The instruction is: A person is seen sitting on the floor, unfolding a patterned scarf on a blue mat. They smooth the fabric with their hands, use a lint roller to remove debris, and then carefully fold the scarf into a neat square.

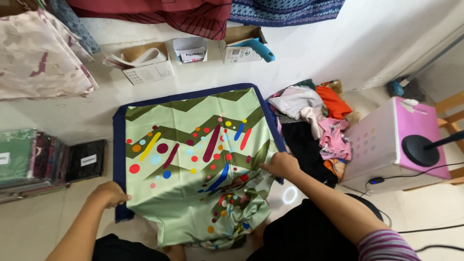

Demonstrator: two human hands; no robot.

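Lying spread on the pale floor (pixel 58 121), a square green scarf (pixel 193 159) with a navy border, olive zigzag bands and coloured dots and bars stretches away from the person, its near edge bunched into folds between the knees. The left hand (pixel 112 194) pinches the scarf's near left corner, its grip clenched on the navy border. The right hand (pixel 282 165) presses on the scarf's right edge, fingers curled over the cloth and grasping it there. Just beyond the right hand, to its right, a heap of loose clothes (pixel 314 121) in white, pink, orange and black lies on the floor, touching the scarf's border. Further right stands a pink and white box (pixel 386 140) with a round black stand base (pixel 420 151) on its top. Left of the left hand, a row of folded fabrics in clear wrappers (pixel 48 159) lies against the wall side. Far ahead of both hands, past the scarf's far edge, three open cardboard boxes (pixel 188 50) sit on the floor, one holding a blue handle (pixel 258 48), and patterned cloths (pixel 38 53) hang above.
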